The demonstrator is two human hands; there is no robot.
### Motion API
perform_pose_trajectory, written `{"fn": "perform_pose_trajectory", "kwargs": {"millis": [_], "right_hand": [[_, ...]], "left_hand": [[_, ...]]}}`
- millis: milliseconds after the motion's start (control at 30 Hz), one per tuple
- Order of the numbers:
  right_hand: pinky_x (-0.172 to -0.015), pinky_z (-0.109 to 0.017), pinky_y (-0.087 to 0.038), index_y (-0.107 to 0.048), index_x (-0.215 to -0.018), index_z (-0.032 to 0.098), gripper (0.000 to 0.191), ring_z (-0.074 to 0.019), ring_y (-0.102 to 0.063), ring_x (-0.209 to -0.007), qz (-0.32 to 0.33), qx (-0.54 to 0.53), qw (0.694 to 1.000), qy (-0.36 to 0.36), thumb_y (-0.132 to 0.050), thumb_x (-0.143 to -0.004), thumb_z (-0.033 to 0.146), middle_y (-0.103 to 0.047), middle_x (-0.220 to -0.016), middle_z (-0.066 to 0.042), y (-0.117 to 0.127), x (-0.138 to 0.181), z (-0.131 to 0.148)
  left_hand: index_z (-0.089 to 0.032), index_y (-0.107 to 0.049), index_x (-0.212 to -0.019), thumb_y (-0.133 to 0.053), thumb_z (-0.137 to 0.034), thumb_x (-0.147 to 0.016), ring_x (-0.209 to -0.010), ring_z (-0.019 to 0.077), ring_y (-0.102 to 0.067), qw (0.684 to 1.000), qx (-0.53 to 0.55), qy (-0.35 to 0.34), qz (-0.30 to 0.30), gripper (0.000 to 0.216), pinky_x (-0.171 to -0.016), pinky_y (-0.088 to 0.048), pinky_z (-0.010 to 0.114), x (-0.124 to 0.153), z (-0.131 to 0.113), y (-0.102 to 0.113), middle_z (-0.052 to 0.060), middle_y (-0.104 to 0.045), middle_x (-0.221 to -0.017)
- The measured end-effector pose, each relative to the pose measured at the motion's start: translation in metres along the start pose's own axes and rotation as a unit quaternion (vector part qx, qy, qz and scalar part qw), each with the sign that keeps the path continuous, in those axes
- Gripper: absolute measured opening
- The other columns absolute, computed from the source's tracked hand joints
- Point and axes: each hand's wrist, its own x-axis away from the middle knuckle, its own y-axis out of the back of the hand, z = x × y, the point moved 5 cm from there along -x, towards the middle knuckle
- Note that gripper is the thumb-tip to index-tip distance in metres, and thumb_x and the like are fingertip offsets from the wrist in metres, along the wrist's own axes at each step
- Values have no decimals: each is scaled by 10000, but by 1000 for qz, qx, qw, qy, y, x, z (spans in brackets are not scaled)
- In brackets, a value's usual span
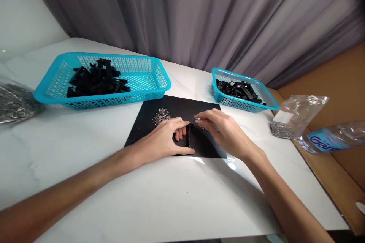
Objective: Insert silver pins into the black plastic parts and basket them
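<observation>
My left hand (168,136) grips a narrow black plastic part (189,136) by its two ends, thumb at the near end and index finger at the far end. Just right of it, my right hand (218,123) has thumb and index finger pinched around a small shiny metal piece (197,120), too small to make out in detail. Beneath the right fingers lies a little group of metal pieces (204,128), partly covered. A larger pile of small metal pieces (161,116) lies beyond my left hand. Both hands are over a black mat (179,104).
A large blue basket (114,100) of black plastic parts stands back left, a smaller blue basket (242,102) of black parts back right. Bags of metal pieces lie far left (17,102) and right (285,123). A plastic bottle (327,138) lies beyond the white table's (159,201) right edge.
</observation>
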Motion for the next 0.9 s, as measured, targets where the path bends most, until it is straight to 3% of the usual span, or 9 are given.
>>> {"fn": "perform_pose_trajectory", "kwargs": {"millis": [100, 200, 300, 400, 533, 633, 700, 800, 900], "right_hand": [[-733, -335, -477, -604, -1235, 217, 238, -219, -666, -897, -16, 52, 998, -18, -427, -1084, 266, -679, -1106, -91, -2, 2, -4], [-704, -339, -443, -622, -1086, 187, 214, -221, -644, -823, -31, 94, 995, -5, -461, -1077, 328, -673, -973, -86, -13, 1, 1], [-714, -346, -429, -621, -937, 178, 237, -215, -604, -757, -30, 114, 992, 34, -507, -1060, 345, -651, -840, -65, -29, -3, 12], [-746, -348, -440, -650, -970, 172, 223, -202, -594, -755, -8, 102, 992, 76, -528, -1054, 338, -661, -863, -61, -43, -6, 26], [-750, -339, -453, -651, -1270, 191, 289, -190, -605, -785, 13, 87, 989, 119, -506, -1067, 337, -670, -995, -69, -52, -3, 39], [-740, -343, -457, -612, -1371, 200, 350, -182, -603, -763, 27, 95, 984, 147, -456, -1085, 328, -666, -1024, -71, -57, 1, 44], [-741, -345, -461, -636, -1330, 199, 327, -184, -608, -765, 19, 86, 986, 139, -468, -1081, 329, -670, -1022, -69, -59, 2, 43], [-750, -340, -464, -690, -1098, 200, 188, -195, -614, -790, -12, 58, 994, 95, -513, -1058, 250, -685, -1009, -64, -58, -1, 37], [-771, -350, -466, -638, -989, 201, 137, -198, -615, -791, -18, 36, 997, 69, -513, -1041, 174, -695, -984, -57, -58, -3, 32]], "left_hand": [[-178, -701, -1126, -882, -514, -674, -751, 175, -602, 998, 58, 24, -4, 592, -745, -554, 360, 1, 7, 9, 16, -625, -909], [-173, -651, -1265, -913, -496, -646, -727, 163, -627, 986, 155, 49, -40, 745, -719, -570, 343, 1, 15, 37, 11, -655, -886], [-171, -546, -1399, -863, -436, -759, -627, 131, -618, 971, 211, 71, -90, 761, -608, -533, 275, 1, 20, 69, -23, -659, -735], [-138, -374, -1521, -838, -361, -807, -506, 122, -594, 960, 231, 85, -135, 881, -452, -446, 225, 2, 22, 88, -26, -679, -638], [-127, -322, -1541, -811, -330, -837, -404, 112, -557, 956, 221, 92, -172, 881, -361, -369, 201, 3, 24, 91, -27, -680, -589], [-116, -347, -1528, -813, -354, -835, -420, 105, -555, 957, 207, 88, -181, 869, -377, -384, 200, 4, 24, 87, -31, -672, -598], [-109, -352, -1526, -819, -382, -825, -460, 107, -569, 960, 200, 78, -180, 885, -411, -411, 207, 4, 25, 84, -28, -677, -624], [-110, -341, -1534, -814, -433, -818, -529, 126, -600, 965, 185, 63, -175, 917, -472, -457, 231, 4, 28, 79, -32, -677, -653], [-130, -363, -1525, -808, -462, -816, -590, 143, -629, 970, 173, 44, -167, 901, -573, -520, 267, 4, 30, 74, -43, -667, -683]]}}
